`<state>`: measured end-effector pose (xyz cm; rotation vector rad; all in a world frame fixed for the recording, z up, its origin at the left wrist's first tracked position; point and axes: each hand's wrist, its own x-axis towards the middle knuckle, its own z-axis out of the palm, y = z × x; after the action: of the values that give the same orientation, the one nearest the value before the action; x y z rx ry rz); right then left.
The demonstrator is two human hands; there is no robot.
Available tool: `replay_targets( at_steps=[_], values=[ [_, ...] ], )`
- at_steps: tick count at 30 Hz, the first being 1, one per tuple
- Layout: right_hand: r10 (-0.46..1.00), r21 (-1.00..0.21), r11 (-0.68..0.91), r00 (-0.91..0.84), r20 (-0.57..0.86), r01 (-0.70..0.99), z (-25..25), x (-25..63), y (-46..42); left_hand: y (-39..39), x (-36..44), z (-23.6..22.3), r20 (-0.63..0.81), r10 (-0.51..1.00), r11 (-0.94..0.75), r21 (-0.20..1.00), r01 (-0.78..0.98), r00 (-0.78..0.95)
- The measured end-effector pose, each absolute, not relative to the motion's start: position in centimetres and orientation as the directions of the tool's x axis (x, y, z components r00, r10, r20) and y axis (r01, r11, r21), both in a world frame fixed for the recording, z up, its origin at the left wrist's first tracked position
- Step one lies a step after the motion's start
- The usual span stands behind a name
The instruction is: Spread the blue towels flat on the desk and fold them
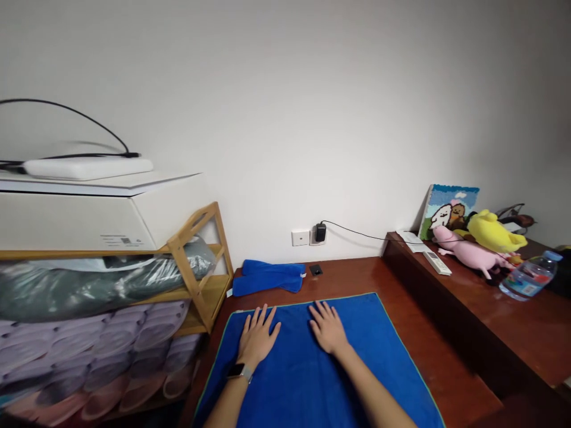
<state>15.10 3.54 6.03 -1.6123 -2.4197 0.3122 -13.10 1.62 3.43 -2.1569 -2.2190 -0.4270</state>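
Observation:
A blue towel (298, 380) with a pale green edge lies spread over the reddish-brown wooden desk (450, 362). My left hand (259, 339) rests flat on the towel's far left part, fingers apart, with a watch (239, 371) on the wrist. To the right of it, my right hand (328, 328) lies palm down near the towel's far edge, its fingers also stretched out. Neither hand grips anything. Beyond them, against the wall, are folded blue cloths (270, 277) with small white tags.
Left stands a wooden shelf (196, 279) with purple slippers (116, 333), a wrapped bundle (147, 279) and a white box (75, 220). The raised right ledge (530, 333) holds a remote (437, 263), plush toys (473, 252) and a bottle (530, 276). A black charger (320, 232) is plugged into the wall.

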Motion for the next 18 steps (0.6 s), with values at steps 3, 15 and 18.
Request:
replay_targets(
  at_steps=[3,15,18],
  values=[
    [0.927,-0.341,0.368,-0.372,0.054,0.865,5.3,11.6,4.8,2.7,-13.5,3.1,0.18,0.982,0.025,0.191,0.981,-0.061],
    [0.982,-0.156,-0.179,0.168,-0.084,0.971,4.0,30.5,8.5,3.6,-14.6,2.7,0.172,0.982,0.05,0.164,0.985,-0.079],
    [0.971,-0.14,-0.234,0.223,-0.092,0.962,3.8,33.7,8.9,3.5,-14.9,3.1,0.216,0.973,0.042,0.171,0.984,-0.079]
  ],
)
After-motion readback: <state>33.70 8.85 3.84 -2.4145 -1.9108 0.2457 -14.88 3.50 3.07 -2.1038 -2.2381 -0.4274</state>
